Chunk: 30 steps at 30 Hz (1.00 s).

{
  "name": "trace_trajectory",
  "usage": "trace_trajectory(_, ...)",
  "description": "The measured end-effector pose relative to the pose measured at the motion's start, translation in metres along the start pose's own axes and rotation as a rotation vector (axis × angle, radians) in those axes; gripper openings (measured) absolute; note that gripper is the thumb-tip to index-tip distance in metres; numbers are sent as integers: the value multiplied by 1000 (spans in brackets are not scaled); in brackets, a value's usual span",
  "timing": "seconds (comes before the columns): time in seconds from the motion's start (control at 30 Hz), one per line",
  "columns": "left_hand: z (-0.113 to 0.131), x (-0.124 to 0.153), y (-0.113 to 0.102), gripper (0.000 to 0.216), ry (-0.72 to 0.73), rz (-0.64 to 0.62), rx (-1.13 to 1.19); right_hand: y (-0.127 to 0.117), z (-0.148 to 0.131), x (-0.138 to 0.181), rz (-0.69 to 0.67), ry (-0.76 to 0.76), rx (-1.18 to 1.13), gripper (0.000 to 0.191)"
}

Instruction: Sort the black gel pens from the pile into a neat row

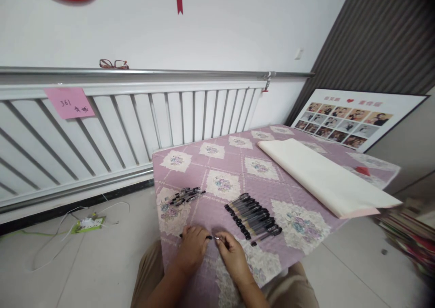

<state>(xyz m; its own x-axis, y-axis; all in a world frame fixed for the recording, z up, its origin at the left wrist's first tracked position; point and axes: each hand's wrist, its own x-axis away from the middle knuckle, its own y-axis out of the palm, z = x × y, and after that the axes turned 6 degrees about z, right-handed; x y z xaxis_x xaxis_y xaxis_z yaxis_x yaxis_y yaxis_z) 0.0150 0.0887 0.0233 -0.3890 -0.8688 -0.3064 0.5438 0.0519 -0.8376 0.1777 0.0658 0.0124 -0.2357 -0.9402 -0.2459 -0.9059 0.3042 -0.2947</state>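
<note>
My left hand [195, 243] is closed around a black pen [210, 237], low over the near edge of the table. The pen lies roughly level, its dark back end poking out on the left. My right hand [234, 252] pinches at the pen's silvery tip end; whether a separate small part sits in those fingers I cannot make out. Just beyond my left hand is a small loose pile of black pen parts [186, 195], perhaps caps. To the right of my right hand, several clear-barrelled pens with black ends [253, 217] lie side by side in a slanted row.
A purple floral cloth [234, 160] covers the table. On its right rest a folded cream sheet [322, 176] and a photo board [353, 117]. Behind stands a white radiator [176, 117]. A power strip [89, 224] with cables lies on the floor at left.
</note>
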Motion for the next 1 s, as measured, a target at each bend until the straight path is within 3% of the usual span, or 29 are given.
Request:
trace_trajectory(0.33, -1, 0, 2, 21, 24, -31, -4, 0, -2, 0, -83, -7, 19, 14)
trace_trajectory(1.0, -3, 1, 3, 21, 65, -48, 6, 0, 0, -1, -122, 17, 31, 12)
